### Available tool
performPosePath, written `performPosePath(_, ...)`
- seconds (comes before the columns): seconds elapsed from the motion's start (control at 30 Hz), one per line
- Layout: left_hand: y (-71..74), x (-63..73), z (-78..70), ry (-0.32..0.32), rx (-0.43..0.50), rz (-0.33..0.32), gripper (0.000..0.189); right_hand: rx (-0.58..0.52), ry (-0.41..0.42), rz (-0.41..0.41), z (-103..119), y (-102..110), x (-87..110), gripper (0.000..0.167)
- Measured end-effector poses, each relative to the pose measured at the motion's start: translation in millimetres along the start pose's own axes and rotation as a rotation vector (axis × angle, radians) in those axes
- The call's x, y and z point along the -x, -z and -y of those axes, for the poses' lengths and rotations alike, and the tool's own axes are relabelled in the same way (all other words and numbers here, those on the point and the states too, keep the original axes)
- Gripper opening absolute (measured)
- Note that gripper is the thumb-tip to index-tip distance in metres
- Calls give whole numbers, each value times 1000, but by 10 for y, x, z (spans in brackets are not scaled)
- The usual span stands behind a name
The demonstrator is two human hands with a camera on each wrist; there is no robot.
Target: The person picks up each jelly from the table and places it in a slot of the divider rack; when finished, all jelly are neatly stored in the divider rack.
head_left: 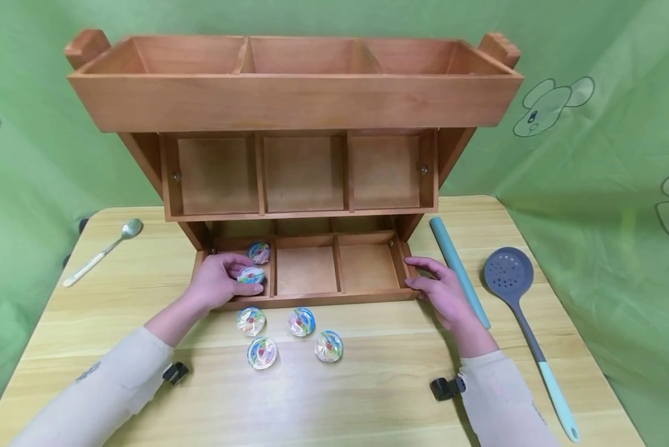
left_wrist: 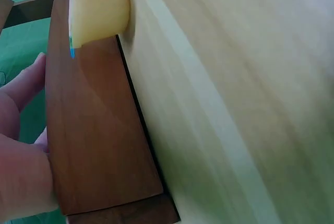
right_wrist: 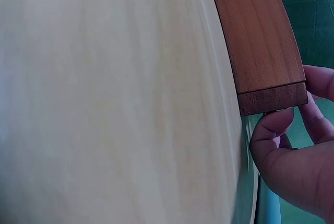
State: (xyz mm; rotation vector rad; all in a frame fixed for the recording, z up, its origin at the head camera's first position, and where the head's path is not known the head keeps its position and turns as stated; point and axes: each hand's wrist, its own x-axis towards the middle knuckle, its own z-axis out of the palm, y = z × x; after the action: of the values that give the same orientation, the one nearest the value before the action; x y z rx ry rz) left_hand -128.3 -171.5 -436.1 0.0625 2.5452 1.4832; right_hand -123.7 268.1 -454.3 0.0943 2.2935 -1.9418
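A three-tier wooden storage rack (head_left: 295,102) stands on the table, each tier split into three compartments. My left hand (head_left: 220,280) reaches into the bottom tier's left compartment and pinches a small jelly cup (head_left: 251,275) with a printed lid. Another jelly cup (head_left: 259,252) lies behind it in the same compartment. At the bottom tier's right end, my right hand (head_left: 445,290) grips the wooden side wall; the right wrist view shows thumb and fingers about its corner (right_wrist: 274,98). In front of the rack sit several jelly cups; one yellowish cup (left_wrist: 102,15) shows in the left wrist view.
On the left of the table (head_left: 362,397) lies a metal spoon (head_left: 105,251) with a pale handle. To the right are a blue-green rod (head_left: 458,270) and a grey slotted skimmer (head_left: 521,310) with a mint handle end. Green cloth (head_left: 586,149) hangs behind and beside the table.
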Motion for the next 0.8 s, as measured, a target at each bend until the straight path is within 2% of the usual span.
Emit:
performPosePath(0.2, -23, -54, -21, 92, 45, 103, 54, -2, 0, 2, -8, 2, -3, 45)
performPosePath(0.37, -38, -81, -37, 135, 39, 127, 54, -5, 6, 0, -5, 6, 0, 45)
performPosePath(0.57, -41, -116, -11, 149, 43, 155, 53, -9, 7, 0, 2, 9, 0, 45)
performPosePath(0.8, -16, -121, 22, 133, 59, 189, 52, -7, -2, 6, -3, 7, -6, 45)
